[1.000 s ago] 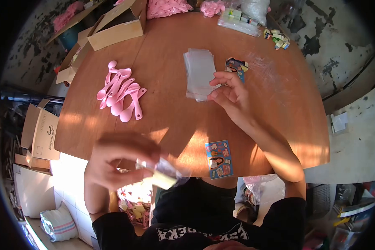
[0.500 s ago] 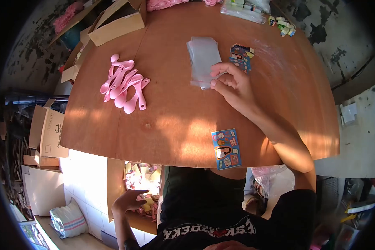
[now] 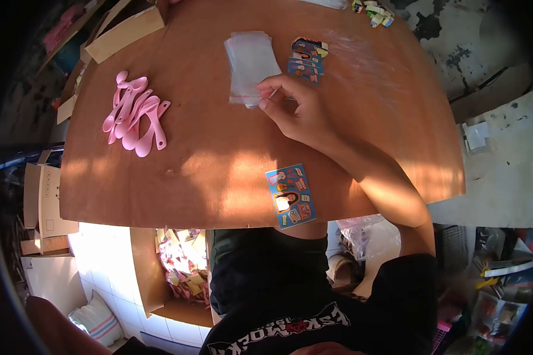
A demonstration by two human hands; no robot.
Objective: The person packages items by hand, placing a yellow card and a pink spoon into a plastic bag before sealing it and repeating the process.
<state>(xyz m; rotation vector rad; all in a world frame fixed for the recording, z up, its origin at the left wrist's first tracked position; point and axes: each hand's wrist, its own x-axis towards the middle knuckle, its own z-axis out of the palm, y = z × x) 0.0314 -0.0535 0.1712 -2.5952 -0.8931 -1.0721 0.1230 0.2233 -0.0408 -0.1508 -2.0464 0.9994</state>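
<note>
My right hand (image 3: 293,106) is at the lower right corner of a stack of clear plastic bags (image 3: 251,62), its thumb and curled fingers closed around the edge of the bags. Just right of the stack, several blue printed cards (image 3: 305,68) lie in an overlapping pile. Another blue card (image 3: 292,198) rests alone by the table's near edge, below my right forearm. On the left side of the table is a heap of pink plastic spoons (image 3: 137,115). My left hand is out of view; only part of that arm shows at the bottom left.
An open cardboard box (image 3: 127,35) stands at the table's back left. Small yellow-and-white pieces (image 3: 376,13) lie at the back right. Below the near edge of the wooden table (image 3: 207,148), a box (image 3: 148,278) holds many pink and yellow pieces. More boxes stand at the left.
The view has shifted, so the table items appear further left and higher. My left hand has left its place over the lower box and gone out of view. My right hand remains by the bags.
</note>
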